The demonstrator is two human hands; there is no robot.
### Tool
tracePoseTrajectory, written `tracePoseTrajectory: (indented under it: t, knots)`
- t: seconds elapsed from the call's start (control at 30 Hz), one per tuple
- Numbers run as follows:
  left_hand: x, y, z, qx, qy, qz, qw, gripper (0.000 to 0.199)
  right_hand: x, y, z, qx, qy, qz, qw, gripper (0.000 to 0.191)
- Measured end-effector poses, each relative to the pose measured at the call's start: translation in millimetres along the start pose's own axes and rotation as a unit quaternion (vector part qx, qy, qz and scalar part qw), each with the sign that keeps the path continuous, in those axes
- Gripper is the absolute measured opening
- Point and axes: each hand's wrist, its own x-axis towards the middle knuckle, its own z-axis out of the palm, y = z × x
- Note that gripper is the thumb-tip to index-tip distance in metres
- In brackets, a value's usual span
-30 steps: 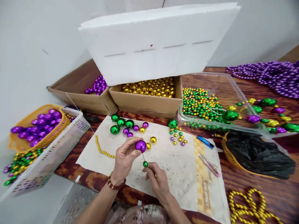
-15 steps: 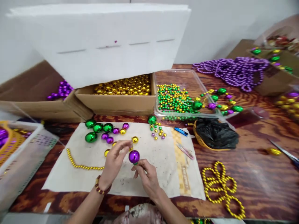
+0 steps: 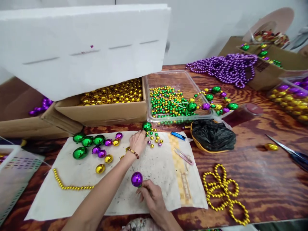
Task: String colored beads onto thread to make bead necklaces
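My right hand [image 3: 154, 194] pinches just under a shiny purple ball bead [image 3: 137, 179], with a bit of green showing at the fingertips. From the bead's top a thin thread or wire sticks up. My left hand [image 3: 138, 141], a beaded bracelet on its wrist, reaches over the white cloth [image 3: 154, 166] to the small beads [image 3: 156, 138]. Its fingers are curled in beside a green ball bead [image 3: 147, 126]; their tips are partly hidden, so anything between them cannot be seen. Left of it lie green oval beads [image 3: 87, 141], purple beads [image 3: 101, 153] and gold beads [image 3: 100, 168].
Gold bead strands [image 3: 223, 192] lie at the right, near scissors [image 3: 286, 149]. Snips [image 3: 184, 156] and a blue cutter [image 3: 178, 135] rest on the cloth. Behind stand a clear tray [image 3: 183, 72], a cardboard box [image 3: 103, 114] and a black-lined basket [image 3: 213, 136].
My left hand has left the purple bead's top and moved forward and right to the small beads. My right hand still holds the purple bead. The view has shifted right.
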Motion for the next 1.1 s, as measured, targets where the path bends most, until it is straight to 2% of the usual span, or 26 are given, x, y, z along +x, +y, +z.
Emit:
tracePoseTrajectory:
  t: [0.2, 0.4, 0.5, 0.57, 0.63, 0.77, 0.87, 0.93, 0.97, 1.03, 1.1]
  knots:
    - [0, -2, 1.3, 0.002, -0.003, -0.010, 1.000, 0.020, -1, 3, -6, -0.010, 0.006, 0.000, 1.000, 0.017]
    - [-9, -6, -0.2, -0.029, 0.029, 0.035, 0.999, 0.021, 1, 1, -5, -0.029, 0.008, -0.001, 1.000, 0.017]
    - [-14, -6, 3.4, -0.049, 0.044, 0.127, 0.990, 0.016, 1, -3, -6, -0.018, 0.011, -0.007, 1.000, 0.017]
    - [-18, -6, 7.2, -0.049, 0.028, 0.216, 0.975, 0.012, 0, -4, -7, -0.009, 0.017, -0.006, 1.000, 0.017]
    - [-22, -5, 11.4, -0.031, 0.005, 0.265, 0.964, 0.010, -1, -3, -7, -0.005, 0.026, -0.003, 1.000, 0.016]
    - [-25, -4, 15.6, -0.054, -0.014, 0.253, 0.966, 0.010, -1, 0, -7, 0.022, 0.040, 0.008, 0.999, 0.016]
    - [-28, -11, 9.9, -0.218, 0.018, 0.198, 0.956, 0.010, 1, -1, -7, 0.047, 0.054, 0.020, 0.997, 0.017]
    - [-35, -22, 0.5, -0.392, 0.025, 0.110, 0.913, 0.012, 3, -4, -8, 0.057, 0.059, 0.033, 0.996, 0.017]
    - [-41, -29, -5.6, -0.483, 0.019, 0.057, 0.874, 0.014, 5, -5, -8, 0.060, 0.058, 0.037, 0.996, 0.017]
    - [-56, -43, -18.9, -0.637, -0.003, -0.035, 0.770, 0.023, 7, -9, -8, 0.064, 0.046, 0.038, 0.996, 0.017]
    - [-74, -55, -31.5, -0.736, -0.024, -0.085, 0.671, 0.029, 9, -12, -7, 0.061, 0.028, 0.032, 0.997, 0.018]
